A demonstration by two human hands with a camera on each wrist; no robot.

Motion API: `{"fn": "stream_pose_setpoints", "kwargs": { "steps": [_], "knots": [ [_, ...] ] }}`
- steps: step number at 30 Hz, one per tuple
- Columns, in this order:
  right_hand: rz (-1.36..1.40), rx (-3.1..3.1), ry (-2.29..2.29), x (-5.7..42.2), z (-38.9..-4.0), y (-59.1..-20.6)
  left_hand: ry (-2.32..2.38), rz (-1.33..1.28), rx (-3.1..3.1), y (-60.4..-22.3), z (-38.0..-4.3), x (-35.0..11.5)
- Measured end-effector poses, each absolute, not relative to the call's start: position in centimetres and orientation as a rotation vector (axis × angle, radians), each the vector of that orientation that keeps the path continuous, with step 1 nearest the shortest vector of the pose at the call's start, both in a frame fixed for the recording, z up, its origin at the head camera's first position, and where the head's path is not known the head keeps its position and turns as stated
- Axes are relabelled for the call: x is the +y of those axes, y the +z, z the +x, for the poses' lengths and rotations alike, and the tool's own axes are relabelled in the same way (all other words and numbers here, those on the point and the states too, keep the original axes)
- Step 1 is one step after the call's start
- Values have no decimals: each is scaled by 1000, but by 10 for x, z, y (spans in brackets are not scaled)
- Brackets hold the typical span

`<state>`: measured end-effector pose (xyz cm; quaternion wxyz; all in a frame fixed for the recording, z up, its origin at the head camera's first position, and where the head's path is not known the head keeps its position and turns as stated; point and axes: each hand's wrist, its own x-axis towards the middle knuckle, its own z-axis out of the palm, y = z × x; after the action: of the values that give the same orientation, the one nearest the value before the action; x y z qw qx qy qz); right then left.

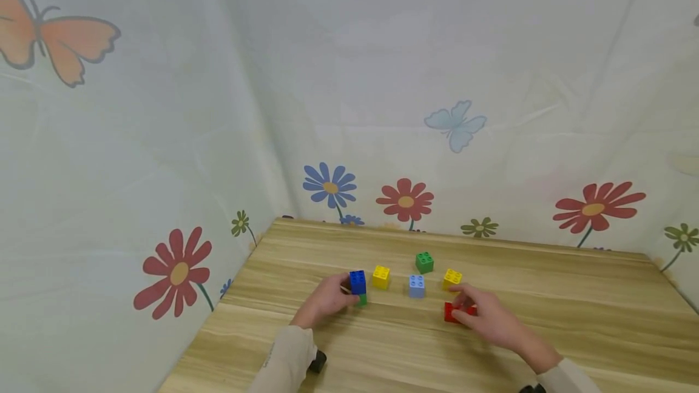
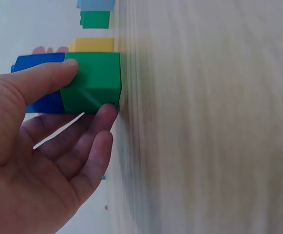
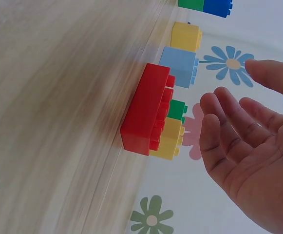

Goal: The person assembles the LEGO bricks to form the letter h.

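My left hand [image 1: 330, 298] grips a two-brick stack at the left of the group, a dark blue brick [image 1: 357, 282] on top of a green brick [image 2: 96, 72]. In the left wrist view the thumb lies across the joint of the two bricks, with fingers beneath. My right hand [image 1: 488, 317] hovers over a long red brick [image 3: 145, 111] at the right. The right wrist view shows a gap between its loosely bent fingers and the red brick's studs, and nothing is held. From the head, this hand partly hides the red brick.
Between and behind the hands stand a yellow brick [image 1: 381, 277], a light blue brick [image 1: 417, 286], another green brick [image 1: 424, 262] and a second yellow brick [image 1: 452, 279]. The wooden table [image 1: 382, 350] ends at a flower-printed curtain [image 1: 382, 108] behind and at the left.
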<state>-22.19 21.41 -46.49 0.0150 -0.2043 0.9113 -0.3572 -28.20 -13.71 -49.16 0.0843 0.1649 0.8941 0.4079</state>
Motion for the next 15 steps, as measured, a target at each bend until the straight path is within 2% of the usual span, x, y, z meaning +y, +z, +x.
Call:
{"fn": "stream_pose_setpoints", "kwargs": {
  "steps": [15],
  "knots": [
    [-659,2827,-1107,216,-221,-466,1169,333,2789,-494,-297,-137]
  ]
}}
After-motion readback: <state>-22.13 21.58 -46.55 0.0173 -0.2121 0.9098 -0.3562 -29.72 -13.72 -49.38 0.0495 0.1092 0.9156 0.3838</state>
